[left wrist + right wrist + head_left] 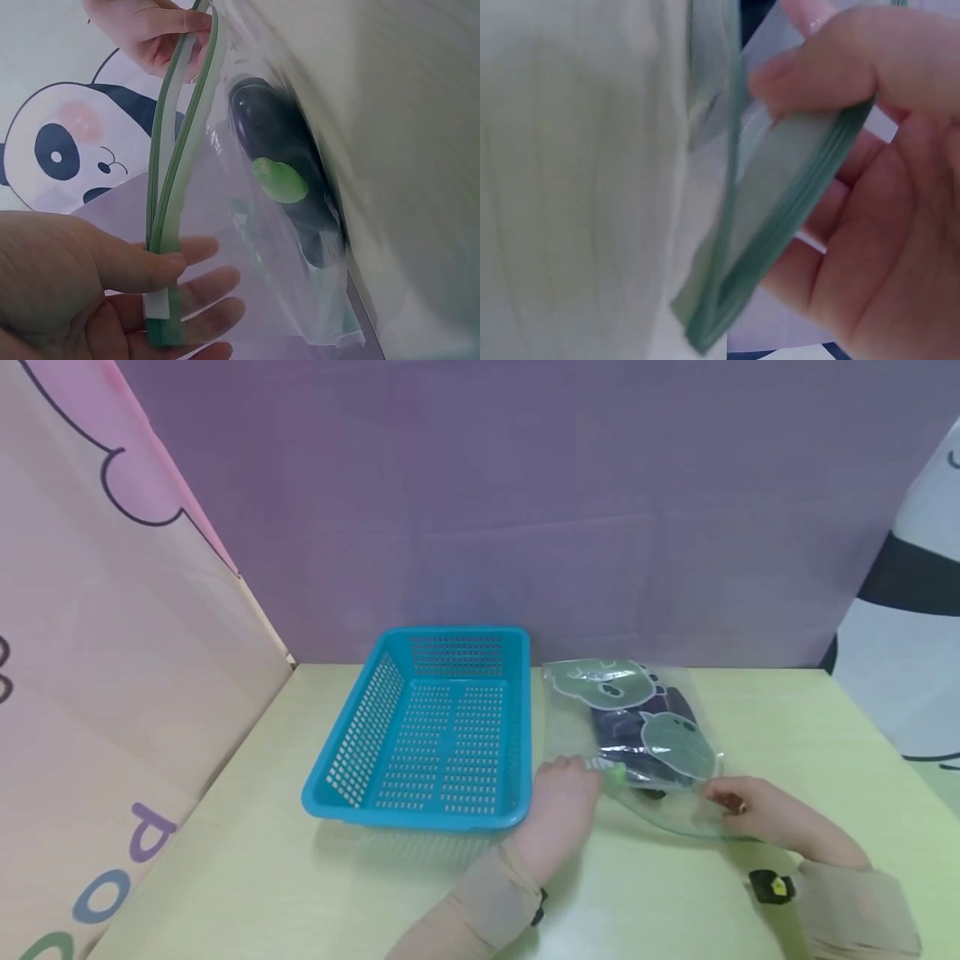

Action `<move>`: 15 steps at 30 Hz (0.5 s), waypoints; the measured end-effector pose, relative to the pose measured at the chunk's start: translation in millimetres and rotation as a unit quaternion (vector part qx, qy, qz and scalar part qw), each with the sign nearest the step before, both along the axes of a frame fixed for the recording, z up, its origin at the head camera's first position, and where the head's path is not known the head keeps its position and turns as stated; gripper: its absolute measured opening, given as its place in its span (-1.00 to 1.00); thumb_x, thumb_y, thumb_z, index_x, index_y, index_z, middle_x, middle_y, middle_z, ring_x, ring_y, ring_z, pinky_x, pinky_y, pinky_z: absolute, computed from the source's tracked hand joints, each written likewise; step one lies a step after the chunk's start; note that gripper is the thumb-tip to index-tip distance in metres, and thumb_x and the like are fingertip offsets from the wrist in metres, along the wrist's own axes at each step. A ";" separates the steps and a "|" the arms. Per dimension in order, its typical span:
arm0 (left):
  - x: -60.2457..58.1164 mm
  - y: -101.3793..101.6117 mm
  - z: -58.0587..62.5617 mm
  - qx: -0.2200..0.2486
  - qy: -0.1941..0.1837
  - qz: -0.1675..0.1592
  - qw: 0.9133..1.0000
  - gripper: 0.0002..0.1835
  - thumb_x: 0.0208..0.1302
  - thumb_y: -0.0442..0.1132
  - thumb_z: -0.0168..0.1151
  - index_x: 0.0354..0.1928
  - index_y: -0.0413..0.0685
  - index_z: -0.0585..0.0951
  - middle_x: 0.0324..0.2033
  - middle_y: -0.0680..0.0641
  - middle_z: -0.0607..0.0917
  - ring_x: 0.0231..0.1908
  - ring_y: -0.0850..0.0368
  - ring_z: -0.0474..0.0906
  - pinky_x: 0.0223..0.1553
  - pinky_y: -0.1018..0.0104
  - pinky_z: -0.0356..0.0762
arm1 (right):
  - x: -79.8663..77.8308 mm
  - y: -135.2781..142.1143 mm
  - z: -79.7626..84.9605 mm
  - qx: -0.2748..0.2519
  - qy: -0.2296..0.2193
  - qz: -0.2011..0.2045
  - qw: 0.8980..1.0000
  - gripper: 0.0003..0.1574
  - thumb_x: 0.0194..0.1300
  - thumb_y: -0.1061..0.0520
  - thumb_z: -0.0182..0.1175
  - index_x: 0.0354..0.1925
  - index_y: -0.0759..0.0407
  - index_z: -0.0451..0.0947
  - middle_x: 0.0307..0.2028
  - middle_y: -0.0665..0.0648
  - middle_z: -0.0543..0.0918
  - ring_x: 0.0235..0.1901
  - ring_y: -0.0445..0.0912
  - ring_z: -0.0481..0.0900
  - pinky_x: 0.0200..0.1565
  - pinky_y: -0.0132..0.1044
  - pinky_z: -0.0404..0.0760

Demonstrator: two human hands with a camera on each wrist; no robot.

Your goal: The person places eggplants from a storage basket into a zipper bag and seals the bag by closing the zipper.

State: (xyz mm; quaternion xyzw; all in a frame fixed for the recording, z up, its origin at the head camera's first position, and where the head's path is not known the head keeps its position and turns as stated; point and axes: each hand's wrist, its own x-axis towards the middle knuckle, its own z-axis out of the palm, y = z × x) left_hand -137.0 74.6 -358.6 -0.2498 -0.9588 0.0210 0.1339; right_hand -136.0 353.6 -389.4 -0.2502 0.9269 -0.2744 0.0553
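A clear zip bag (567,727) with green cartoon prints lies on the table, a dark bundle (626,735) inside it. In the left wrist view, the content shows as a dark, glossy, long shape (281,127); its kind is unclear. My left hand (562,810) pinches one end of the bag's green zip strip (185,154) between thumb and fingers, beside the slider end. At the opposite end, my right hand (772,817) pinches the same edge, its thumb over the strip (802,199). Between the hands the two zip edges stand apart.
A blue perforated basket (530,735) stands left of the bag, close to my left hand, with nothing in it. Behind the pale table (247,827) rises a purple backdrop (525,527). A printed panel (90,610) borders the left side.
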 end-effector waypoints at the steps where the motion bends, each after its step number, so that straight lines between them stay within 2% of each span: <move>1: -0.1 -0.4 0.8 0.002 -0.008 0.001 1.000 -0.89 0.07 -0.19 0.26 -0.34 0.21 0.67 -0.45 0.12 0.64 -0.44 0.26 0.48 -0.51 0.48 0.40 | -0.3 0.0 -0.2 -0.001 0.002 -0.001 1.000 -0.68 -0.09 0.43 0.18 -0.38 0.06 0.47 -0.53 -0.17 0.39 -0.47 -0.43 0.24 -0.49 -0.47 0.32; 6: -3.2 -2.3 4.3 0.033 -0.037 -0.005 0.999 -0.83 0.11 -0.23 0.24 -0.22 0.13 0.65 -0.39 0.10 0.65 -0.41 0.25 0.51 -0.52 0.49 0.47 | -1.6 0.1 1.7 0.006 -0.006 -0.001 1.000 -0.68 -0.07 0.39 0.19 -0.46 -0.01 0.38 -0.58 -0.20 0.32 -0.52 -0.42 0.22 -0.52 -0.47 0.24; 11: -4.5 -3.1 8.1 0.050 -0.041 -0.016 0.998 -0.80 0.08 -0.28 0.25 -0.21 0.09 0.63 -0.38 0.09 0.65 -0.42 0.25 0.53 -0.55 0.50 0.47 | 0.5 1.2 7.0 0.024 -0.016 0.011 1.000 -0.78 0.02 0.30 0.25 -0.31 0.10 0.50 -0.44 -0.12 0.54 -0.39 -0.50 0.37 -0.40 -0.44 0.52; 13: -4.7 -3.5 9.7 0.057 -0.046 -0.017 0.997 -0.79 0.07 -0.31 0.25 -0.21 0.06 0.62 -0.38 0.08 0.64 -0.43 0.25 0.53 -0.55 0.50 0.47 | 1.8 -0.6 10.7 0.024 -0.008 0.007 1.000 -0.71 0.05 0.25 0.27 -0.19 0.22 0.53 -0.33 -0.01 0.62 -0.31 -0.52 0.40 -0.33 -0.41 0.58; 15: -5.1 -3.7 10.8 0.066 -0.054 -0.020 0.996 -0.76 0.05 -0.35 0.24 -0.19 0.05 0.61 -0.37 0.08 0.65 -0.42 0.24 0.54 -0.54 0.50 0.48 | 3.3 -4.8 14.1 0.016 0.021 -0.001 1.000 -0.62 0.05 0.21 0.30 -0.13 0.30 0.53 -0.30 0.08 0.64 -0.29 -0.51 0.43 -0.33 -0.40 0.59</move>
